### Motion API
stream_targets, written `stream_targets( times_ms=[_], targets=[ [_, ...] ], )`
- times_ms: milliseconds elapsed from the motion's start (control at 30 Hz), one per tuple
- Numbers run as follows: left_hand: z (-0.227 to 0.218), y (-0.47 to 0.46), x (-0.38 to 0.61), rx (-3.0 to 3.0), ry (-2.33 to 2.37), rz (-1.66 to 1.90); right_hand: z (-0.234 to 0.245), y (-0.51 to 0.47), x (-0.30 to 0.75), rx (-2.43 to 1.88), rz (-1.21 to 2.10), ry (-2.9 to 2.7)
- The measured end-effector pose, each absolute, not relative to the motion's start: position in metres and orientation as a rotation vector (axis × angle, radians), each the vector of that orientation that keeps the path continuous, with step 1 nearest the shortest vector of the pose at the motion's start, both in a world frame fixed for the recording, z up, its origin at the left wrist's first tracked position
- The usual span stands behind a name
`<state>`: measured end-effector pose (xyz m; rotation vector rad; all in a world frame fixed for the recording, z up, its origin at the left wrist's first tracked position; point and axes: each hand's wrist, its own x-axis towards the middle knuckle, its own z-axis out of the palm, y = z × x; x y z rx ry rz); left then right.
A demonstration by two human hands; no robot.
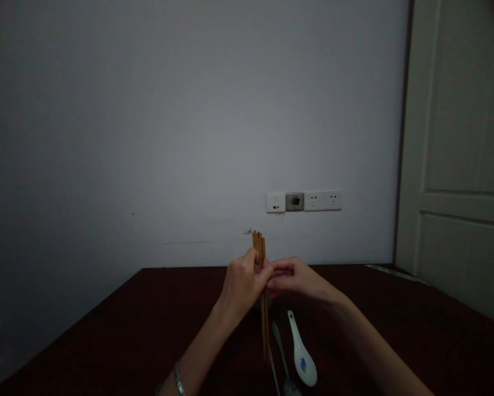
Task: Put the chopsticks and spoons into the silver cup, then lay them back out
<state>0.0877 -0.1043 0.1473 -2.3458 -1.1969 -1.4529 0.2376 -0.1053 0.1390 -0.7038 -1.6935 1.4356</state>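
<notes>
A bundle of several wooden chopsticks (265,324) stands nearly upright over the table. My left hand (245,278) is closed around its upper part, with the tips showing above the fist. From the other side, my right hand (294,279) reaches in with bent fingers, its fingertips at the bundle beside my left thumb. Just what those fingertips pinch is partly hidden. Below the hands lies a white spoon (302,355) with a blue mark in its bowl. Left of it is a metal spoon (283,352), its lower end cut off by the frame. Another thin utensil handle (274,371) shows beside the chopsticks.
The dark red table (168,319) reaches back to a pale wall (189,137). Sockets and a switch panel (303,202) are set in the wall. A white door (461,165) stands at the right. A pale, dim shape partly shows beneath my hands.
</notes>
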Motion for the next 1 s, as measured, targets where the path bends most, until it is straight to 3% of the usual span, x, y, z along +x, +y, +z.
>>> stream_targets(
  times_ms=[367, 800, 1000],
  targets=[
    [0.15, -0.112, 0.089, -2.289, -1.214, -1.601, 0.147, -0.12, 0.226, -0.747, 1.116, -1.711],
    [0.165, -0.107, 0.081, -2.791, -1.368, -2.215, 0.149, -0.118, 0.233, -0.764, 1.208, -1.759],
    [0.163, -0.109, 0.083, -2.808, -1.339, -2.337, 0.148, -0.121, 0.236, -0.794, 1.227, -1.824]
  ],
)
